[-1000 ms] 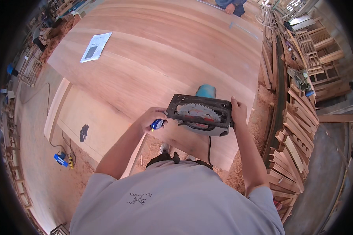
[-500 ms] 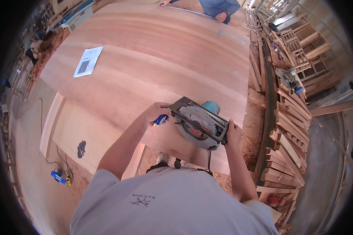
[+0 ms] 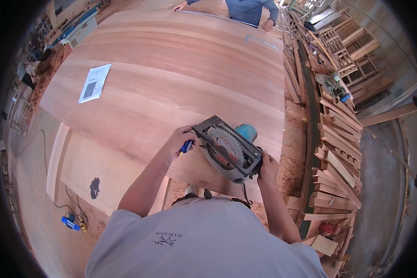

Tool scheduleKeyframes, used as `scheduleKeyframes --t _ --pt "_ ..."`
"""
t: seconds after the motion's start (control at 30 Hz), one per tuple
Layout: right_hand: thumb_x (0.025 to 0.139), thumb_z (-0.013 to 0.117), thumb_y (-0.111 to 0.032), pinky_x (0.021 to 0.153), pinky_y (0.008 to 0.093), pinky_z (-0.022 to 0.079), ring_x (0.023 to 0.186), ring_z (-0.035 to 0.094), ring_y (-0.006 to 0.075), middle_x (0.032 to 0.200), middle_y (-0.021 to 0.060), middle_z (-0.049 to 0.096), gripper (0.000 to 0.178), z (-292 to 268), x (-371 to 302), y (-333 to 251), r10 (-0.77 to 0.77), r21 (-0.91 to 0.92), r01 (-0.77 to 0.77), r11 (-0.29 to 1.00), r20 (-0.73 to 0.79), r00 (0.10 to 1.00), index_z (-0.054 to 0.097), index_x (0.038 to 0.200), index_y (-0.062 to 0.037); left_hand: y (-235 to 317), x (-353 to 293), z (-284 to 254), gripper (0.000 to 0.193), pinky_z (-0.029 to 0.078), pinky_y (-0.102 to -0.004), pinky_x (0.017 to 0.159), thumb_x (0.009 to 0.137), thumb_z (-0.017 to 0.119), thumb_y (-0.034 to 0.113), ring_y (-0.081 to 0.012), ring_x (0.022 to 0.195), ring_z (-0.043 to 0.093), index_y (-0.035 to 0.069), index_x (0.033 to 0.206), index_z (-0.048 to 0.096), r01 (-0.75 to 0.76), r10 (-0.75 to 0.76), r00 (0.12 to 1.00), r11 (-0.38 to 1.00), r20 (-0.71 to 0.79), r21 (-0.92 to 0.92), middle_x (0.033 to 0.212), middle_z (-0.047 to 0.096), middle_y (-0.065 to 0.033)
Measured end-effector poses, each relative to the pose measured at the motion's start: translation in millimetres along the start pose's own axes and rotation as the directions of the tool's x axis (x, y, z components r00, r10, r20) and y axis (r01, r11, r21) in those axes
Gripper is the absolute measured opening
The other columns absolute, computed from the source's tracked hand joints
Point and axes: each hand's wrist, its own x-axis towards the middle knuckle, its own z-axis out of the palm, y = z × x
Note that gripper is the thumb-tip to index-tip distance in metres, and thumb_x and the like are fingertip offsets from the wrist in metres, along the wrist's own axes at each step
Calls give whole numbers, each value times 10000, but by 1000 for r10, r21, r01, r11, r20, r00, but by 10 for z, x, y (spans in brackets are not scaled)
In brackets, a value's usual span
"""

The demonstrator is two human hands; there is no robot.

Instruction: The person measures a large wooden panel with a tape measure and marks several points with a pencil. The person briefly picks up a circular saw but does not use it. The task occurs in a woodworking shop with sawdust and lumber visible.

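A circular saw (image 3: pixel 226 144) is turned over in front of me, its toothed blade and dark base plate facing up and its teal motor housing on the far side. My left hand (image 3: pixel 180 138) is closed on the left corner of the base plate. Tucked in that same hand is a small blue tool (image 3: pixel 186 146) with a bit of yellow, its kind unclear. At the plate's right end my right hand (image 3: pixel 268 169) grips the edge with fingers and thumb. Below the saw spreads a large reddish wooden panel (image 3: pixel 171 85); whether the saw touches it I cannot tell.
A printed sheet (image 3: pixel 95 83) lies on the panel's left part. At its far edge a co-worker (image 3: pixel 244 11) holds a long thin strip along the wood. A metal square (image 3: pixel 261 42) rests at far right. Timber offcuts (image 3: pixel 334 162) line the right; a blue power tool (image 3: pixel 70 222) sits lower left.
The saw and both hands have shifted slightly left in view, and the base plate is tilted a little more. The co-worker now shows more fully, hands farther apart.
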Motion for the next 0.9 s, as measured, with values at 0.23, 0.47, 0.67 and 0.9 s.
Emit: scheduleKeyframes --t 0.23,0.47,0.67,0.9 --pt "1057 568 -208 502 245 508 654 646 126 848 60 693 258 -74 -202 -140 45 49 -49 998 83 996 663 1094 30 -88 -115 81 544 546 -248 592 871 620 59 -119 739 656 4 1411 569 -28 27 999 999 16 35 956 672 -49" --pt "1044 584 -186 503 247 516 620 646 131 835 57 702 232 -255 131 -38 66 84 -68 994 25 997 672 1063 28 -37 -33 219 633 533 -247 620 864 634 77 -113 753 651 -23 1477 511 -30 22 997 993 69 112 958 668 -46" --pt "1028 601 -161 525 257 544 646 677 141 843 63 708 207 -282 115 -43 78 124 -81 989 31 997 672 1057 31 -76 22 243 642 559 -264 637 868 614 56 -127 779 666 -43 1490 485 -33 23 997 991 73 131 1344 634 -141" --pt "1018 617 -166 572 251 504 715 648 135 860 51 700 182 -376 174 14 164 244 -175 954 64 984 675 1062 0 -44 -4 233 642 567 -262 645 876 615 72 -141 790 677 -54 1489 471 -43 42 999 997 17 70 1397 604 -188"
